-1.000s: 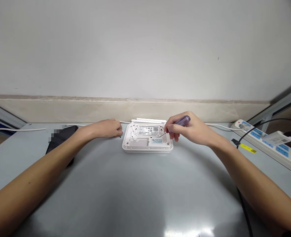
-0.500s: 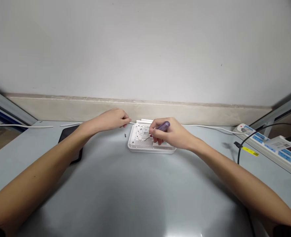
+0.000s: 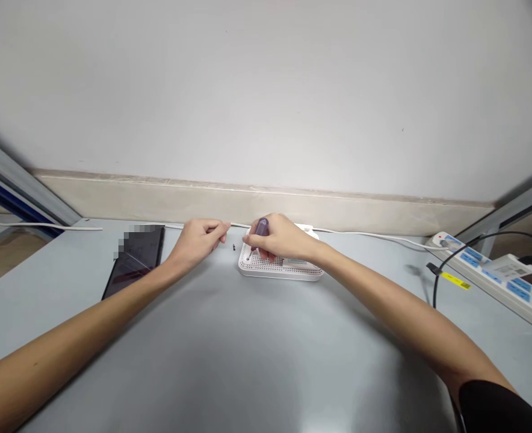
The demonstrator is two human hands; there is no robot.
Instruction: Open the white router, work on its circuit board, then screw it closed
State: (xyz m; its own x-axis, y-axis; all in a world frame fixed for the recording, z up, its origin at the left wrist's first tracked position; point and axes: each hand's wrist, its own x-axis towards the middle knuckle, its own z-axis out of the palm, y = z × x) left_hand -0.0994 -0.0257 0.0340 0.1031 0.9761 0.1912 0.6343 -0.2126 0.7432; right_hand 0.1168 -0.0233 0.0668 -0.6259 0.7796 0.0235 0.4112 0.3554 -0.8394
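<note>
My right hand grips a screwdriver with a purple handle. Its thin shaft points down at the front left corner of a white router, over a round hole there. The router lies with its vented, labelled face up, and my hand covers part of it. To the left, my left hand hovers over the table with thumb and fingertips pinched together; whether anything small is between them cannot be made out. Tiny dark screws rest on the table between the left hand and the router.
A dark phone lies at the left, beside my left forearm. On the right stands a white power strip with a plugged-in white adapter and a black cable with a yellow tag. A white cord runs along the wall.
My right hand has moved left with the screwdriver, now more upright, from the router's middle to its front left corner. My left hand has shifted a little left and down. The phone is more exposed.
</note>
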